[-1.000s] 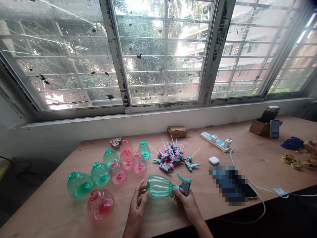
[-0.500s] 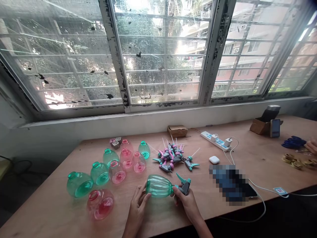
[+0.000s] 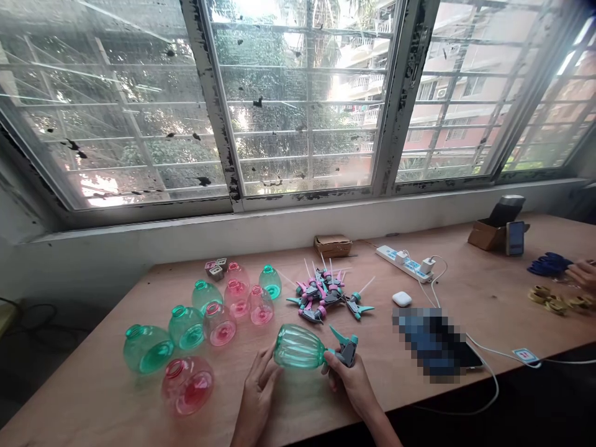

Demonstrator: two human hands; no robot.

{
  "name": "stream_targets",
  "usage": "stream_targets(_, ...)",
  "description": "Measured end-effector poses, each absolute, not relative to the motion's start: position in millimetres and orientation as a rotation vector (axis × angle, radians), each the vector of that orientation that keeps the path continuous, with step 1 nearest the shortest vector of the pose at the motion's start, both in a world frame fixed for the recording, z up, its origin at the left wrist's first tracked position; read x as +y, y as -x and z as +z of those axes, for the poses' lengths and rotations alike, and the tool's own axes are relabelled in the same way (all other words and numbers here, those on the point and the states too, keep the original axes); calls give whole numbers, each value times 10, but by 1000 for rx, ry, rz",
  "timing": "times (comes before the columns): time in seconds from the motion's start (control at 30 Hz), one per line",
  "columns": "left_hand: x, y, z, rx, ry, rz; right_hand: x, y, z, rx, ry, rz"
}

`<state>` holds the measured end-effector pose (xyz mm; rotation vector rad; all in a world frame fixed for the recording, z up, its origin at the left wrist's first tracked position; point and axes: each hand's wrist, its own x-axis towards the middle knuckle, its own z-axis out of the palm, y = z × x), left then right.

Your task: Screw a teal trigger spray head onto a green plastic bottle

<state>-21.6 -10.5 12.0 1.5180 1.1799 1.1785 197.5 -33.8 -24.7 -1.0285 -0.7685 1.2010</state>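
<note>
A green ribbed spray bottle [image 3: 298,346] lies sideways in the air between my hands, its base to the left. The grey and teal trigger spray head [image 3: 346,349] sits at its neck on the right. My right hand [image 3: 352,380] is closed around the neck and spray head, thumb on top. My left hand [image 3: 259,383] is curled at the bottle's base, some fingers hidden behind it. Just beyond lies a pile of pink, teal and grey spray heads [image 3: 321,292] with thin tubes. Open-necked green bottles [image 3: 187,329] and pink bottles [image 3: 189,385] stand to the left.
A power strip [image 3: 404,263] with plugs and cables lies right of the pile, near a white earbud case [image 3: 401,299] and a pixelated dark device [image 3: 433,341]. A cardboard box [image 3: 333,246] is by the wall. Another person's hand [image 3: 583,273] shows at far right near blue gloves [image 3: 549,264].
The bottle's base has risen slightly and the bottle tilts a little more. The left thumb has shifted slightly off the bottle's side. The right hand keeps its hold.
</note>
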Motion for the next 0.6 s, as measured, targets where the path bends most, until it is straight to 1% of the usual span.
stream_targets(0.33, -114, 202, 113, 1134, -1427, 1197, -343, -1971, -220, -793, 1055, 1203)
stream_targets(0.5, -161, 182, 109, 1297, -1758, 1197, -325, -1973, -237, -772, 1071, 1182)
stream_targets(0.6, -253, 167, 73, 1333, -1791, 1218, -316, -1986, -221, -759, 1069, 1193)
